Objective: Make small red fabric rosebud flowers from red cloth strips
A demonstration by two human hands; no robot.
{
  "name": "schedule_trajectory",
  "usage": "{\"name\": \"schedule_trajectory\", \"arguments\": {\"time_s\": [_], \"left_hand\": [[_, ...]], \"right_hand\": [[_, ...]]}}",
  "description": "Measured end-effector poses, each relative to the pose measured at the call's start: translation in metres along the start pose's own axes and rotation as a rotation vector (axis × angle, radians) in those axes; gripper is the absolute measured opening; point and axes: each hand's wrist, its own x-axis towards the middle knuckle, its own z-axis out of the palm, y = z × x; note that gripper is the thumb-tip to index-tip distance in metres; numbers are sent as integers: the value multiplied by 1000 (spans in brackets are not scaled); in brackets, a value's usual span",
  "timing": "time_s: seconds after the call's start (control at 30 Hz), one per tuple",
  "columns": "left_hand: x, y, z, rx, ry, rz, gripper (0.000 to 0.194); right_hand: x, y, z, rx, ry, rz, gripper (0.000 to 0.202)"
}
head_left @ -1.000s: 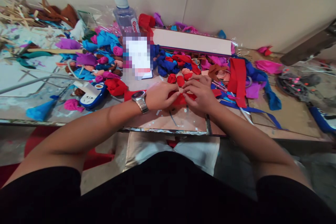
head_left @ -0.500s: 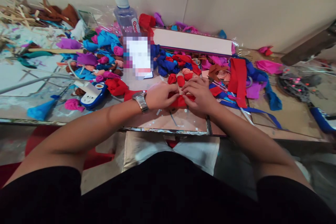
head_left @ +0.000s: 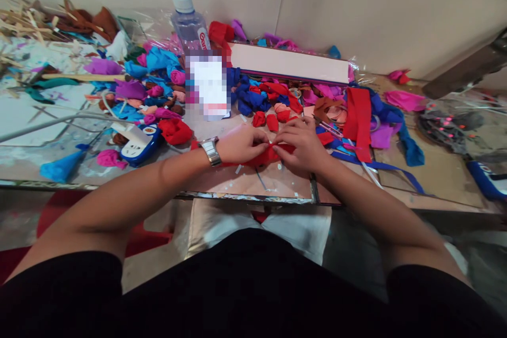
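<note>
A red crepe strip (head_left: 259,160) lies low over the front of the table, between and under my hands. My left hand (head_left: 243,143), with a metal watch at its wrist, pinches the strip with thumb and fingers. My right hand (head_left: 298,142) grips the same strip just to the right, its fingers bent over it. Small red rolled pieces (head_left: 272,122) sit right behind my fingers. A wider red strip (head_left: 357,121) is to the right, beside pink-handled scissors (head_left: 331,129).
A blue and white power strip (head_left: 139,145) with a cable is at left. Behind stand a bottle (head_left: 190,26), a blurred phone (head_left: 209,84) and a long pale box (head_left: 289,62). Colourful crepe pieces (head_left: 129,90) are heaped around. A dark metal arm (head_left: 465,66) is at right.
The red strip has shifted between my hands; its left part is now lower, behind the watch wrist. My fingers have moved slightly and still hold it.
</note>
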Motion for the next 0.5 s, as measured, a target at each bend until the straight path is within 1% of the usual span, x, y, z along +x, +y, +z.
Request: {"name": "schedule_trajectory", "arguments": {"time_s": [0.23, 0.4, 0.5], "left_hand": [[2, -3, 0, -144, -52, -20, 32], [1, -3, -4, -96, -81, -21, 33], [1, -2, -4, -41, -53, -3, 32]], "right_hand": [[-1, 2, 2, 4, 12, -10, 15], [-1, 4, 2, -6, 6, -27, 16], [-1, 5, 2, -70, 50, 32, 16]]}}
